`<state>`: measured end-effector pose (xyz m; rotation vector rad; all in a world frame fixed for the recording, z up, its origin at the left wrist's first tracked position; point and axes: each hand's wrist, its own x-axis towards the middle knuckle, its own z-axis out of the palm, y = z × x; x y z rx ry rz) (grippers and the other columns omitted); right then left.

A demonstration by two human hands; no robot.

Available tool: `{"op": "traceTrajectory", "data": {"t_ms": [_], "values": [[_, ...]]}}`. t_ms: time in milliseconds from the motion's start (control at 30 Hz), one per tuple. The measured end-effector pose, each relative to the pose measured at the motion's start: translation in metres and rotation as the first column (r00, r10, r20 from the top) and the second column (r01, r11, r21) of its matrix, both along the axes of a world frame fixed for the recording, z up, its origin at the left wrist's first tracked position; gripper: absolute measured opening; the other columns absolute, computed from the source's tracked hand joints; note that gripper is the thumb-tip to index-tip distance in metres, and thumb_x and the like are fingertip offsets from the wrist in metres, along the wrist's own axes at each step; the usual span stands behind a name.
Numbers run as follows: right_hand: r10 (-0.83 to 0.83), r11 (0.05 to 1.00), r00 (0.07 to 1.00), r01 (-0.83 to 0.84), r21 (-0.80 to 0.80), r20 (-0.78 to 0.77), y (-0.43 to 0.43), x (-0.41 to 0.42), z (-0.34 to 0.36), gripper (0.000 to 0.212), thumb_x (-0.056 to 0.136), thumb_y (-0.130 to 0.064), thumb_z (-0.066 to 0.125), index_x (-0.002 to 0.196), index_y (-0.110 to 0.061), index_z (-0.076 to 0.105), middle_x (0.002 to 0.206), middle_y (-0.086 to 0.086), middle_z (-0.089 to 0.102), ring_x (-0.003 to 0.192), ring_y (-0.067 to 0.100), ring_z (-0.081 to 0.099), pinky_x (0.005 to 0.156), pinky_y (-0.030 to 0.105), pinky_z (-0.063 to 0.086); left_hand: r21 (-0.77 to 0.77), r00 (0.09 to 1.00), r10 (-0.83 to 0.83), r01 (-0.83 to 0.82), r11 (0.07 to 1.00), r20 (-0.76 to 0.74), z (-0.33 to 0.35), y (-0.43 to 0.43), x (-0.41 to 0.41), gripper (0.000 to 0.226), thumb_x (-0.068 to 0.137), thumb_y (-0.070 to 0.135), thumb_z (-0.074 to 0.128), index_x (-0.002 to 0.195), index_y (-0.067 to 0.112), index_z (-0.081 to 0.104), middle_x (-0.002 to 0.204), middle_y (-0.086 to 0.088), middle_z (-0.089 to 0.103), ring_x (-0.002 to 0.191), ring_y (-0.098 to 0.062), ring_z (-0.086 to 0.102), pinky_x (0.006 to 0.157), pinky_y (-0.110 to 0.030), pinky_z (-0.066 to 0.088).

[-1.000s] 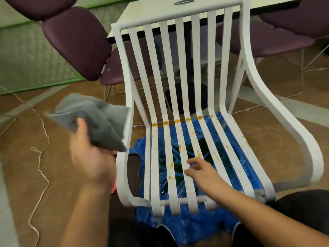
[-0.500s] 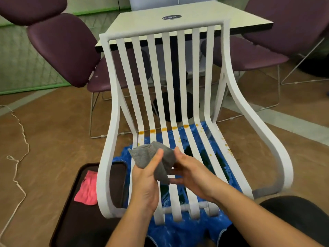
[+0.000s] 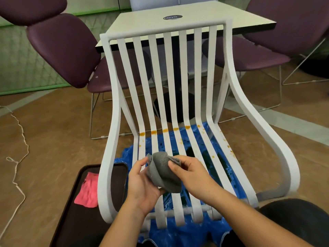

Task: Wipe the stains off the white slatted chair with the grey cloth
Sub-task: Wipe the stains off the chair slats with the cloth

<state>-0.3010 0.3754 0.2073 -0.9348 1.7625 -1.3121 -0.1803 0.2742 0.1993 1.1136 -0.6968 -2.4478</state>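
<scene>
Both hands are meeting over the front half of the seat of the white slatted chair (image 3: 183, 68), and the grey cloth (image 3: 162, 173) is sitting bunched between them. The left hand (image 3: 142, 184) is cupping the wad from below and the side, its grip closed round the bulk. The right hand (image 3: 191, 173) is pinching the cloth's upper edge between thumb and fingers, so that grip is also clamped on the fabric. This looks like folding or gathering it into a firm pad before wiping, rather than wiping itself. The cloth seems to be hovering just above the slats, though from this angle contact cannot be ruled out. The orange stains (image 3: 165, 130) are running in a row across the slats at the bend where seat meets back, farther from the person than the hands and untouched by the cloth. Smaller flecks (image 3: 231, 152) are dotting the slats on the right side of the seat. A blue sheet (image 3: 178, 230) is lying under the chair, probably to catch drips. A dark tray (image 3: 85, 221) is resting on the floor (image 3: 53, 139) just left of the chair, holding a pink cloth (image 3: 87, 192) within easy reach. Wiping appears not yet started.
</scene>
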Motion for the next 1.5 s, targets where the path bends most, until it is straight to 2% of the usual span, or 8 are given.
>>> {"op": "traceTrajectory", "data": {"t_ms": [300, 500, 633, 800, 967, 1133, 1367, 1500], "values": [[-0.216, 0.964, 0.937, 0.250, -0.094, 0.274, 0.001, -0.016, 0.005, 0.021, 0.103, -0.028, 0.052, 0.109, -0.026, 0.072, 0.103, -0.008, 0.074, 0.101, 0.012, 0.069, 0.086, 0.039, 0.060, -0.168, 0.989, -0.064, 0.086, 0.982, 0.131, -0.010, -0.006, -0.005, 0.037, 0.093, 0.009, 0.065, 0.129, 0.004, 0.061, 0.118, -0.016, 0.072, 0.112, -0.033, 0.069, 0.087, -0.048, 0.059], [-0.172, 0.971, 0.636, 0.237, 0.021, 0.752, 0.000, -0.022, 0.004, 0.028, 0.094, -0.014, 0.067, 0.122, -0.012, 0.063, 0.111, 0.010, 0.073, 0.100, 0.025, 0.072, 0.076, 0.041, 0.060, -0.065, 0.957, 0.098, -0.120, 0.991, -0.271, -0.011, -0.011, 0.006, 0.071, 0.075, 0.038, 0.085, 0.136, 0.009, 0.062, 0.138, -0.020, 0.060, 0.132, -0.038, 0.055, 0.111, -0.053, 0.043], [-0.164, 0.978, 0.661, 0.203, 0.036, 0.732, -0.003, -0.008, -0.003, 0.030, 0.092, -0.006, 0.068, 0.121, -0.008, 0.062, 0.109, 0.012, 0.073, 0.094, 0.026, 0.073, 0.076, 0.036, 0.059, 0.053, 0.921, 0.161, -0.152, 0.987, -0.354, -0.020, 0.008, -0.001, 0.099, 0.061, 0.046, 0.093, 0.145, 0.014, 0.052, 0.142, -0.023, 0.055, 0.133, -0.042, 0.051, 0.110, -0.055, 0.043], [-0.196, 0.968, 0.925, 0.130, 0.215, 0.326, -0.005, 0.004, -0.015, 0.021, 0.095, -0.017, 0.067, 0.113, -0.026, 0.061, 0.109, 0.003, 0.069, 0.090, 0.018, 0.073, 0.075, 0.036, 0.061, 0.071, 0.960, 0.276, -0.272, 0.960, -0.054, -0.021, 0.006, -0.012, 0.037, 0.100, 0.028, 0.057, 0.132, 0.010, 0.056, 0.122, -0.020, 0.068, 0.118, -0.036, 0.063, 0.104, -0.053, 0.048], [-0.122, 0.923, 0.977, 0.046, 0.382, 0.176, -0.007, 0.003, -0.022, 0.013, 0.092, -0.028, 0.064, 0.104, -0.029, 0.060, 0.102, 0.003, 0.068, 0.080, 0.017, 0.065, 0.065, 0.031, 0.054, -0.213, 0.898, 0.379, -0.334, 0.918, 0.224, -0.030, -0.008, -0.008, 0.011, 0.105, 0.024, 0.053, 0.115, 0.021, 0.055, 0.110, -0.005, 0.066, 0.104, -0.023, 0.065, 0.095, -0.044, 0.054], [-0.089, 0.887, 0.990, 0.028, 0.461, 0.111, -0.005, 0.005, -0.032, 0.011, 0.091, -0.035, 0.062, 0.100, -0.029, 0.060, 0.094, 0.005, 0.069, 0.072, 0.019, 0.054, 0.061, 0.032, 0.049, -0.744, 0.730, 0.446, 0.126, 0.656, 0.518, -0.058, -0.031, 0.008, 0.026, 0.107, 0.031, 0.043, 0.102, 0.012, 0.060, 0.087, -0.005, 0.065, 0.081, -0.022, 0.065, 0.071, -0.040, 0.055], [-0.076, 0.843, 0.992, 0.011, 0.537, 0.099, -0.001, 0.014, -0.050, 0.032, 0.093, -0.034, 0.061, 0.122, -0.024, 0.053, 0.094, -0.007, 0.055, 0.087, 0.013, 0.058, 0.082, 0.033, 0.051, -0.506, 0.386, 0.327, 0.655, 0.561, 0.863, -0.115, -0.036, 0.008, 0.046, 0.098, 0.014, 0.055, 0.142, 0.009, 0.042, 0.134, -0.012, 0.056, 0.119, -0.034, 0.059, 0.099, -0.055, 0.050], [-0.044, 0.845, 0.995, -0.011, 0.535, 0.089, 0.000, 0.025, -0.054, 0.052, 0.097, -0.027, 0.056, 0.145, -0.017, 0.038, 0.104, -0.007, 0.054, 0.095, 0.003, 0.056, 0.068, 0.021, 0.042, -0.458, 0.411, 0.236, 0.608, 0.649, 0.880, -0.129, -0.027, 0.003, 0.060, 0.098, 0.033, 0.052, 0.150, 0.010, 0.032, 0.130, -0.014, 0.058, 0.109, -0.034, 0.061, 0.090, -0.049, 0.055]]}}
